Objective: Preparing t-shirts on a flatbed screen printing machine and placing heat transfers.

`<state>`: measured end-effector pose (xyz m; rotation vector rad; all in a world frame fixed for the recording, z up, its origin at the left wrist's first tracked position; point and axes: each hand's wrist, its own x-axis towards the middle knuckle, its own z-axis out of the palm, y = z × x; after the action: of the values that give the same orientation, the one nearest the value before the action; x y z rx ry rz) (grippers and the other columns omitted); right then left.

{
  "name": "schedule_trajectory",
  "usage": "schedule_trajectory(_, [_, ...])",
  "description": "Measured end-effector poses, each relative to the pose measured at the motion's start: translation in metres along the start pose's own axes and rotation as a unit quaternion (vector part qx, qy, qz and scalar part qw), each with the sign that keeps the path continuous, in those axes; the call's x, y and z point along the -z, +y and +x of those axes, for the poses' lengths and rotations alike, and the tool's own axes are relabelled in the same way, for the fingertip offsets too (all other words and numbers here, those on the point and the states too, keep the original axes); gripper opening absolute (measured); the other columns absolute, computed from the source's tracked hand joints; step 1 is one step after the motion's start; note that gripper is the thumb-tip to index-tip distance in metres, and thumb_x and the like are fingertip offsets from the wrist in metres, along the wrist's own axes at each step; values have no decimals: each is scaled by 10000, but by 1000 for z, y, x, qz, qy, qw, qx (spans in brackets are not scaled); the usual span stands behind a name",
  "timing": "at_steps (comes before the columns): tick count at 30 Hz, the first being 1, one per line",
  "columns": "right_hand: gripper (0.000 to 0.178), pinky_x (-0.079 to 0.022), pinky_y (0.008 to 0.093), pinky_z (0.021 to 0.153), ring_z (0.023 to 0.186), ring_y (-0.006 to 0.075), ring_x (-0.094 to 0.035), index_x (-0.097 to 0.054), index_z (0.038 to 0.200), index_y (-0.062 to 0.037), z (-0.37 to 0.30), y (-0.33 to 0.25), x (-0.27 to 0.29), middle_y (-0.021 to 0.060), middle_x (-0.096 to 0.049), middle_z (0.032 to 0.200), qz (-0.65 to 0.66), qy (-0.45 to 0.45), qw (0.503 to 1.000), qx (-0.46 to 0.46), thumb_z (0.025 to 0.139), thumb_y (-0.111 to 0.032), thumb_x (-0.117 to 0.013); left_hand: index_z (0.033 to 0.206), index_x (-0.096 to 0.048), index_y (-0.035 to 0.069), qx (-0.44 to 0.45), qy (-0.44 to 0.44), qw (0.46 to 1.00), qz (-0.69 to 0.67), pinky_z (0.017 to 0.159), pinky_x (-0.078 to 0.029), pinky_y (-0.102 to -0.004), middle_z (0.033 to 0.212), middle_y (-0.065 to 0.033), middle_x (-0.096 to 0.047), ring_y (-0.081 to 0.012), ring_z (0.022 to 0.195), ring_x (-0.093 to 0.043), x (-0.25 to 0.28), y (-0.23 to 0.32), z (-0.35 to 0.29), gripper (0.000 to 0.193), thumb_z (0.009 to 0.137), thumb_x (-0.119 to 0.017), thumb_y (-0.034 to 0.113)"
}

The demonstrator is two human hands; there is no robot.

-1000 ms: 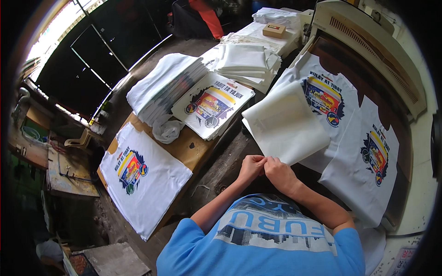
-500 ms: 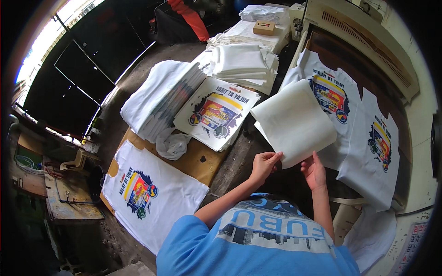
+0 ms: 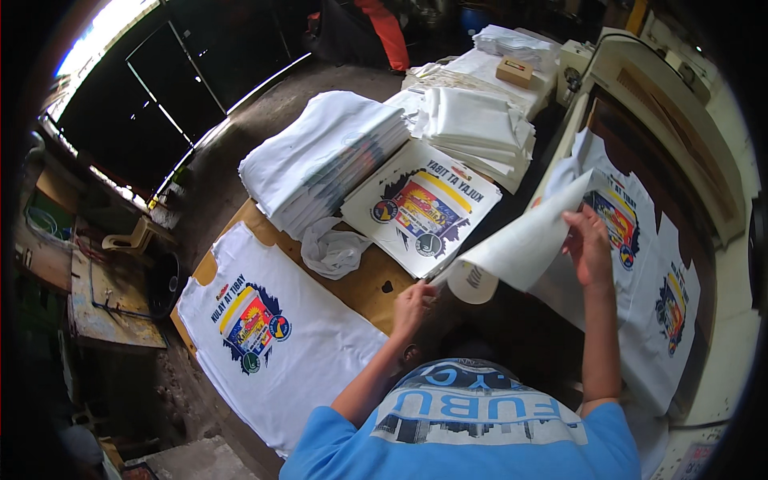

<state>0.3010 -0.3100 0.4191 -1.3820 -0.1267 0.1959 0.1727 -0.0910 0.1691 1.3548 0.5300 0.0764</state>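
Note:
A white transfer sheet (image 3: 524,240) bends in a curl between my two hands, part of dark lettering showing at its folded-under edge. My left hand (image 3: 413,306) pinches its lower left corner, close to the printed paper stack. The fingers of my right hand (image 3: 590,244) are closed on its right edge. Beyond the right hand, white printed shirt fabric (image 3: 560,292) lies on the brown bed of the heat press (image 3: 712,312). Left of my left hand, a white printed shirt (image 3: 320,328) is spread on the tan board.
A stack of mirror-printed transfer papers (image 3: 472,224) lies ahead, beside folded white shirts (image 3: 312,136) and a crumpled plastic bag (image 3: 332,248). More white fabric (image 3: 472,120) and a small brown box (image 3: 514,72) are farther back. The press's cream upper body (image 3: 680,128) rises at the right.
The sheet has gone from fairly flat to curled. My left hand has moved left and my right hand up and right, pulling apart. The view has shifted too.

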Motion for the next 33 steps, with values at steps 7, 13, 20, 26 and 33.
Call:
schedule_trajectory(7, [42, -440, 225, 469, 539, 112, -525, -537, 776, -46, 132, -1, -7, 34, -556, 664, 31, -66, 993, -98, 757, -82, -548, 1111, -479, 42, 78, 327, 873, 353, 883, -339, -432, 1146, -177, -423, -319, 1092, -392, 118, -65, 58, 441, 762, -537, 305])
schedule_trajectory(13, [34, -505, 314, 529, 564, 188, -554, -522, 764, -35, 338, 59, -5, 74, -544, 653, -4, -5, 987, -163, 743, -61, -526, 1359, 17, 41, 279, 206, 855, 385, 965, 48, -601, 1373, -253, 170, -396, 1258, 214, 93, -78, 105, 1024, 698, -328, 743])
schedule_trajectory(20, [128, -507, 280, 519, 548, 163, -588, -520, 917, -57, 492, 3, -48, 64, -588, 723, 45, 0, 974, 220, 791, -72, -543, 1313, 161, -12, 316, 175, 843, 399, 933, 141, -592, 1339, -269, 248, -389, 1217, 303, 96, -80, 103, 1108, 680, -290, 778])
schedule_trajectory(26, [282, -526, 307, 564, 698, 191, -577, -493, 1057, -21, 563, 144, -32, 82, -555, 918, 100, 165, 962, 195, 777, -53, -511, 1300, 196, -11, 343, 160, 841, 386, 922, 151, -596, 1312, -270, 299, -385, 1199, 334, 94, -62, 103, 1109, 682, -275, 780])
schedule_trajectory(33, [294, -566, 426, 526, 574, 310, -565, -351, 932, 82, 565, 331, 10, 195, -489, 811, 259, 296, 916, -79, 662, 154, -445, 1266, 266, -5, 369, 82, 854, 357, 910, 160, -600, 1270, -267, 366, -390, 1168, 372, 87, -47, 115, 1117, 684, -277, 779])
